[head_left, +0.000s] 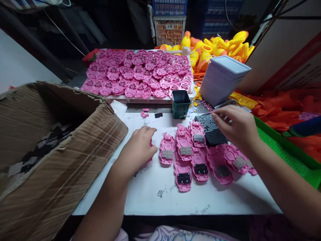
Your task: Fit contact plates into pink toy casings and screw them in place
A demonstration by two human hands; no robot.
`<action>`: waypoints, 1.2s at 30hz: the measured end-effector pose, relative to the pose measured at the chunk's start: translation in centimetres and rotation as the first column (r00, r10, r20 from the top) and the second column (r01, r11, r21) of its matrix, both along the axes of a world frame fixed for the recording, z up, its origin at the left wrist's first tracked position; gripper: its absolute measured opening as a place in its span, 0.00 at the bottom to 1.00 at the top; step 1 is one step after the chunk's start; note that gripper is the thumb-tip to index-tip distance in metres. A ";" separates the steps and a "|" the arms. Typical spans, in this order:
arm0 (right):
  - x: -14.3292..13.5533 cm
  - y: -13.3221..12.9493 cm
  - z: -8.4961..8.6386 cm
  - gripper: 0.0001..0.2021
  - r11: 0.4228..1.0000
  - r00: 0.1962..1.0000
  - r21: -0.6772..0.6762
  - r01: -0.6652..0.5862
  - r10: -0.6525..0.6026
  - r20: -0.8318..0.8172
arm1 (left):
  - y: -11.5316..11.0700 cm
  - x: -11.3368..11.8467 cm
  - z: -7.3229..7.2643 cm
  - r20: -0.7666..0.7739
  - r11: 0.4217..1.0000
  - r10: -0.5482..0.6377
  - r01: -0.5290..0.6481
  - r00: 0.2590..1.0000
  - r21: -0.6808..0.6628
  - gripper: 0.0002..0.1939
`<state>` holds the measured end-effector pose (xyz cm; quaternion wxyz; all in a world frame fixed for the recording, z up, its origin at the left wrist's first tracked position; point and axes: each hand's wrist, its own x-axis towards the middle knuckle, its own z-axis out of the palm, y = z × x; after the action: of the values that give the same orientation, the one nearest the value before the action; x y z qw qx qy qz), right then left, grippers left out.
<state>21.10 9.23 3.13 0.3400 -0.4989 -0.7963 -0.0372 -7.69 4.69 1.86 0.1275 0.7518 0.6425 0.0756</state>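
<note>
The left hand (139, 145) is over the desk (150, 197), knuckles up, with a wide gap between forefinger and thumb that opens toward 3 o'clock. Edges of a pink part (150, 158) show in this gap and under the thumb; the palm hides the rest, so whether it is gripped cannot be told. The nearest fully visible pink casing (167, 149), with a grey plate across it, lies flat just beside the hand at 3 o'clock. More pink casings (184, 144) lie beyond it in the same direction, some overlapping, with grey or black plates. A small black plate (158, 115) is at 1 o'clock from the left hand, and small pink pieces (144, 113) are at 12 o'clock.

The right hand (235, 125) is above the black gridded block (213, 132), thumb and forefinger narrowly spaced and pointing toward 10 o'clock; whether they pinch anything small cannot be told. Pink casings also lie below this hand, toward 6 and 7 o'clock.

From the left hand, the cardboard box (75, 157) stands at 9 o'clock, the loaded tray (150, 99) at 12 and the dark green cup (181, 108) at 2. From the right hand, the white stack (219, 83) is near 12 o'clock and the bright green tray (288, 154) at 4.
</note>
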 end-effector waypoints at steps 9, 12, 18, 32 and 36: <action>-2.0 14.1 -2.3 0.12 0.776 0.799 -0.429 0.462 -0.155 0.581 | -0.3 0.3 0.6 0.620 0.986 0.158 -0.156 0.769 -0.058 0.30; -2.7 15.3 -3.6 0.16 0.731 0.757 -0.441 0.521 -0.156 0.634 | -0.4 0.3 0.4 0.697 0.980 0.189 -0.177 0.692 -0.090 0.26; -2.8 15.7 -4.9 0.14 0.734 0.750 -0.433 0.523 -0.155 0.643 | 0.2 0.3 -0.5 0.864 0.973 0.197 -0.201 0.464 -0.114 0.22; -2.5 -2.1 -0.5 0.12 0.757 0.712 -0.498 -0.424 -0.062 -0.700 | -1.1 3.5 0.2 0.950 0.956 0.285 -0.032 -0.128 -0.291 0.26; -3.0 -6.5 -2.4 0.10 0.732 0.580 -0.476 -0.487 -0.136 -0.803 | -2.4 4.9 -0.2 0.923 0.927 0.374 0.078 -0.092 -0.368 0.27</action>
<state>18.15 2.76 0.73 0.4621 -0.4575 -0.5659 0.5068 -2.76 2.29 1.64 0.6606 0.3456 0.4248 0.5136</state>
